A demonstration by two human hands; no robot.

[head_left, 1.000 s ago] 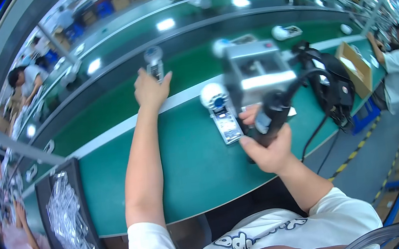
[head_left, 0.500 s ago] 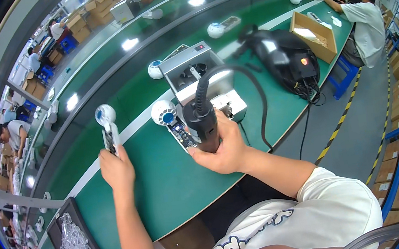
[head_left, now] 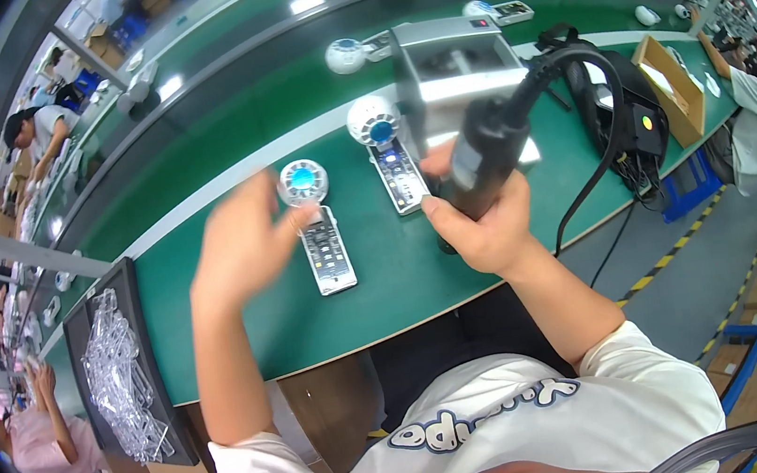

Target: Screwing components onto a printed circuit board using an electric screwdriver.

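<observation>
My right hand (head_left: 495, 227) is wrapped round a black electric screwdriver (head_left: 489, 152), blurred, with a cable at its top. Just left of it, by my thumb, lies a white device (head_left: 374, 122) with a round, vented head and a flat body showing a circuit board. A second device of the same kind (head_left: 328, 252) rests on the green bench, board side up, its head showing a blue centre. My left hand (head_left: 242, 239) is smeared by motion beside that head. Its thumb overlaps the device's neck, apart from the other fingers.
A silver box-shaped machine (head_left: 456, 57) stands behind the screwdriver. A dark tray (head_left: 153, 359) of clear plastic parts sits at the left. Further right are a black bag-like object (head_left: 618, 112) with cords and a cardboard box (head_left: 678, 100). Other people work along the line.
The device my left hand held upright at the left now lies on the bench beside the other one. My right hand has shifted the screwdriver away from the other device. The view has turned.
</observation>
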